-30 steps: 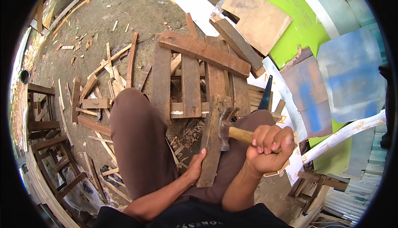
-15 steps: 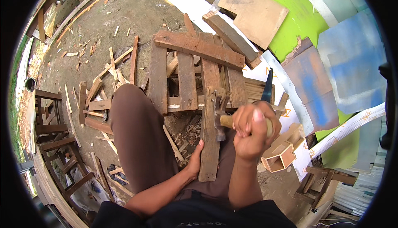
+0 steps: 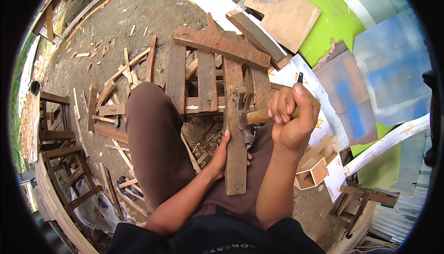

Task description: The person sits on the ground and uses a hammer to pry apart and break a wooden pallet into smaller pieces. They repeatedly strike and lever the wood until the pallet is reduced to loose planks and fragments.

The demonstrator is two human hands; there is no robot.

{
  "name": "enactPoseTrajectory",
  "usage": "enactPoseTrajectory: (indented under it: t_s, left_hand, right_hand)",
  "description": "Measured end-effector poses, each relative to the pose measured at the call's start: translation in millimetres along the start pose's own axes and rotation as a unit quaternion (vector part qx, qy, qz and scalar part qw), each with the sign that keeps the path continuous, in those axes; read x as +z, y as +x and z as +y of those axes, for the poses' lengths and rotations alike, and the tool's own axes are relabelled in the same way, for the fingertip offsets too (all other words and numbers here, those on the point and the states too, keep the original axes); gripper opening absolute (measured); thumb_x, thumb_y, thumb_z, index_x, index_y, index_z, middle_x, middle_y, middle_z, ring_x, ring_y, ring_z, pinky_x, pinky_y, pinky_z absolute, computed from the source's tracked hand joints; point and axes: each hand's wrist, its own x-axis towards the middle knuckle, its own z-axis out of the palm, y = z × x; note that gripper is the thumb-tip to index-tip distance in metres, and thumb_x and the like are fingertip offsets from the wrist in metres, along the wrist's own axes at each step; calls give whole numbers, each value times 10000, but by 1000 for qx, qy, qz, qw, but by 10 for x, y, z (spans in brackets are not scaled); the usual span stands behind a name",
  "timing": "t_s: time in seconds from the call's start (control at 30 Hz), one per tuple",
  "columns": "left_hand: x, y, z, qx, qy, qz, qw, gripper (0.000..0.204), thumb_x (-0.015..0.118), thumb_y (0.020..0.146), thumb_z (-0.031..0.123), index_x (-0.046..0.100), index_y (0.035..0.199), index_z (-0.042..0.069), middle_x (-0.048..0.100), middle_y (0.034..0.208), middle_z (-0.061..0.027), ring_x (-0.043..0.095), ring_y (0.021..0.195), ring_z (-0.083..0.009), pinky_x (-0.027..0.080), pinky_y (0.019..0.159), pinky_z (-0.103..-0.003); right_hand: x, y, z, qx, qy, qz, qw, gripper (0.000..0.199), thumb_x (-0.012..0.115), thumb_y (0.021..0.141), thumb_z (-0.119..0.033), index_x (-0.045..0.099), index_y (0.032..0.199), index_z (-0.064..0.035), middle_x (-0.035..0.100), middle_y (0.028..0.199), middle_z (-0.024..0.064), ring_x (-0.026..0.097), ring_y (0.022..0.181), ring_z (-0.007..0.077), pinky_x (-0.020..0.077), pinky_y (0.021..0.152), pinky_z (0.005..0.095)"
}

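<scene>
A worn brown wooden plank [image 3: 236, 168] lies lengthwise over my lap, its far end near the slatted wooden piece. My left hand [image 3: 218, 160] is closed round its near half, thumb along the left edge and fingertips showing past the right edge. A claw hammer [image 3: 260, 116] with a wooden handle and dark metal head is gripped in my right hand [image 3: 296, 115]. Its head is over the plank's right side, with the claws toward the far end; whether it bites on a nail is too small to tell.
A slatted wooden piece [image 3: 206, 85] with a loose board [image 3: 222, 47] across it stands just beyond my knees. Scrap sticks [image 3: 111, 110] litter the ground at left. A small wooden box [image 3: 314, 175], a low stool [image 3: 358, 205] and painted sheets [image 3: 344, 94] are at right.
My right hand has moved away from me and slightly right with the hammer, its head still over the plank. Left fingertips now show past the plank's right edge.
</scene>
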Motion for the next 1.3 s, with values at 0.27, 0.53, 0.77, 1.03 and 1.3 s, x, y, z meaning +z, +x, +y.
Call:
enactPoseTrajectory:
  t_s: [0.27,0.53,0.77,1.03,1.3]
  left_hand:
    - [-65,47,-220,14,-6,53,998,834,284,1034,750,624,1263,24,709,916,-143,716,739,-257,613,666,-398]
    - [-158,145,-422,58,-116,6,992,691,429,1064,615,596,1411,43,693,1281,-96,652,1190,-221,486,1095,-384]
    - [-377,285,-553,104,48,49,992,653,430,1076,582,596,1414,48,692,1275,-104,656,1179,-215,495,1082,-372]
    - [-356,283,-558,108,33,44,993,640,463,1071,567,616,1391,35,698,1267,-108,668,1159,-217,507,1066,-377]
    - [-293,178,-377,104,19,8,994,664,435,1064,597,618,1365,34,706,1180,-105,688,1031,-218,551,930,-372]
  right_hand:
    - [15,-332,179,-88,32,36,995,361,515,984,-181,431,658,-49,402,517,64,317,444,111,283,436,277]
    - [-3,-508,208,-129,-24,-10,991,311,445,1018,-217,449,729,-103,398,528,17,327,446,107,375,503,305]
    - [-35,-616,182,-164,-19,-34,986,306,494,1012,-231,463,740,-94,428,541,27,342,458,118,373,518,315]
    - [-28,-738,208,-197,-24,-34,979,326,546,994,-244,475,723,-77,442,533,27,371,438,133,359,501,319]
    - [-11,-857,205,-227,-50,-31,972,357,568,980,-248,458,686,-77,447,519,40,387,421,144,347,474,318]
